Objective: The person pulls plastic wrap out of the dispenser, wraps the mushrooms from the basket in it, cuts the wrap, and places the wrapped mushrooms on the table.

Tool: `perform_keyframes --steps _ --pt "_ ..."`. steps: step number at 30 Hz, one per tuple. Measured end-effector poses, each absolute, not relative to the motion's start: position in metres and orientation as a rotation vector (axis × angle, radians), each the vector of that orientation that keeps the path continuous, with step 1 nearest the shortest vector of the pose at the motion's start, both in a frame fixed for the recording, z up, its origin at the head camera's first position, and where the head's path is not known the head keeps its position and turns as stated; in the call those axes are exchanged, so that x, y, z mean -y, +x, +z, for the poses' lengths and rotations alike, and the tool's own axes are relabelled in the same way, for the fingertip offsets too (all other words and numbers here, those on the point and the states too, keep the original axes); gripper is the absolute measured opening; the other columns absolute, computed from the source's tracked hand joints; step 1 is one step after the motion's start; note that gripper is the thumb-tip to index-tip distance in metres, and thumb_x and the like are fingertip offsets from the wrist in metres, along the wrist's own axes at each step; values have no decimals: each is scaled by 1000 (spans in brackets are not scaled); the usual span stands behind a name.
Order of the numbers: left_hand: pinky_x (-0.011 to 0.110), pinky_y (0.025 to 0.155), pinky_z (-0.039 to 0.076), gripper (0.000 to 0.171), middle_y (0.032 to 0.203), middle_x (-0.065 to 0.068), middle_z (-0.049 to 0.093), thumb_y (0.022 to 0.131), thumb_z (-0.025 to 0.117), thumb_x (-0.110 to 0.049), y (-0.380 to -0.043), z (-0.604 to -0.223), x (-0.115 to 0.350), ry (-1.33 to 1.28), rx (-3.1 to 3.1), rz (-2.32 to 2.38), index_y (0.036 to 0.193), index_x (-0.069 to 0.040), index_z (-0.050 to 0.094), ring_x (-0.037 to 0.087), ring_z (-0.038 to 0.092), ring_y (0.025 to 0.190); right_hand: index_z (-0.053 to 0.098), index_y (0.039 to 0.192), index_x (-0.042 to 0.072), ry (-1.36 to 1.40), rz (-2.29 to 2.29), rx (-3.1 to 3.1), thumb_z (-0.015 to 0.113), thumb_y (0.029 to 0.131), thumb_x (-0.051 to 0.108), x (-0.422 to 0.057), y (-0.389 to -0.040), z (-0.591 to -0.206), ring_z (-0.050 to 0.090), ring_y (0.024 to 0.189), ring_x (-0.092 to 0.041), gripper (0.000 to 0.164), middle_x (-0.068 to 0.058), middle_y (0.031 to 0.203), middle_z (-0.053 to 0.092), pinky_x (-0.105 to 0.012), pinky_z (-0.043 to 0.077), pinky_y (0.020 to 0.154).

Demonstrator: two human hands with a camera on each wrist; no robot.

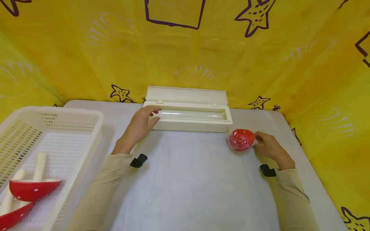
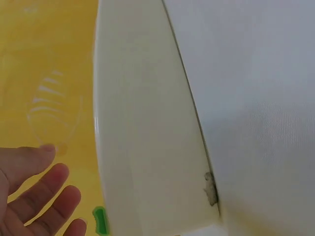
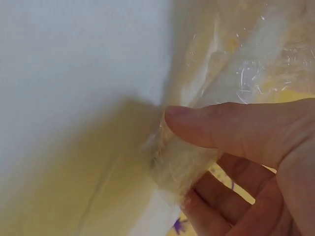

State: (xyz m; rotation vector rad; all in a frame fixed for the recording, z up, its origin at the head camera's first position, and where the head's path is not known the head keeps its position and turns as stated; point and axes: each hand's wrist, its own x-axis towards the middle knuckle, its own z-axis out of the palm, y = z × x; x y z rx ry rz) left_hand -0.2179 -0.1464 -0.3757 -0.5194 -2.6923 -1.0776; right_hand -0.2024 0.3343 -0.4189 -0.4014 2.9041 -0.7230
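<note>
A long cream-white box (image 1: 190, 125) stands at the back of the table with its lid (image 1: 186, 94) raised. Inside lies a clear, shiny roll of film (image 1: 190, 115). My left hand (image 1: 141, 123) is over the box's left end, its fingers spread and slightly bent with nothing between them. To the right of the box, my right hand (image 1: 268, 146) pinches the film-covered white handle (image 3: 236, 78) of a ladle (image 1: 241, 140) with a red, white-dotted bowl. Clear plastic film wraps the ladle and bunches under my right thumb (image 3: 211, 125).
At the left, a white perforated basket (image 1: 99, 123) holds two more ladles (image 1: 36, 189) with red bowls and white handles. A yellow patterned curtain (image 1: 185, 54) hangs behind the table and at its right side. A white cloth (image 1: 188, 179) covers the table.
</note>
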Motion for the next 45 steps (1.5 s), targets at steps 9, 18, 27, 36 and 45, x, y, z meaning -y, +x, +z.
perform_keyframes --steps 9,18,27,36,45 --pt "57 96 40 37 116 19 67 92 61 5 -226 -381 158 -436 2755 -940 128 -3 62 40 57 108 56 113 -9 -212 -687 -2962 64 87 4 -363 -208 -424 55 98 -44 30 -31 108 62 -60 45 90" --pt "53 95 43 37 115 22 67 91 64 3 -232 -379 162 -495 2753 -916 127 0 61 38 59 105 42 132 -14 -229 -715 -2953 49 81 -14 -357 -205 -400 41 120 -58 51 -40 131 47 -71 34 102" --pt "51 97 47 38 128 22 63 94 66 -9 -242 -375 161 -557 2877 -928 130 3 60 39 58 110 50 134 -8 -405 -818 -3062 54 99 4 -298 -218 -371 47 122 -48 37 -31 133 53 -64 36 107" --pt "50 101 43 34 118 17 70 96 66 -17 -254 -375 160 -619 3043 -807 126 -1 65 35 64 107 63 122 -5 -807 -1016 -2997 66 94 6 -237 -244 -382 56 121 -40 30 -24 125 63 -55 41 107" --pt "53 104 34 23 106 9 76 97 64 -22 -259 -374 163 -640 3083 -772 112 -8 74 28 67 102 66 119 -5 -857 -961 -2888 63 96 7 -209 -262 -392 60 118 -38 27 -22 123 67 -52 48 102"
